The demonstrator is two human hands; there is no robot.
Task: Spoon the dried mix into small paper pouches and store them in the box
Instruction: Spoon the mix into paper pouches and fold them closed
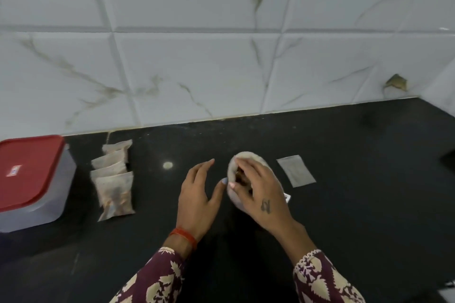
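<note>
A round pale container with brown dried mix inside stands mid-counter. My right hand reaches over it from above, fingers curled across its opening and thumb on the near rim. My left hand lies beside it with straight fingers, its thumb tip touching the container's left side. Several filled paper pouches lie in an overlapping row to the left. An empty flat pouch lies to the right. The clear box with a red lid stands shut at the far left. No spoon shows.
The black counter meets a white marble-tiled wall at the back. A small pale spot marks the counter near my left hand. A small white tag peeks out under my right hand. A dark object sits at the right edge.
</note>
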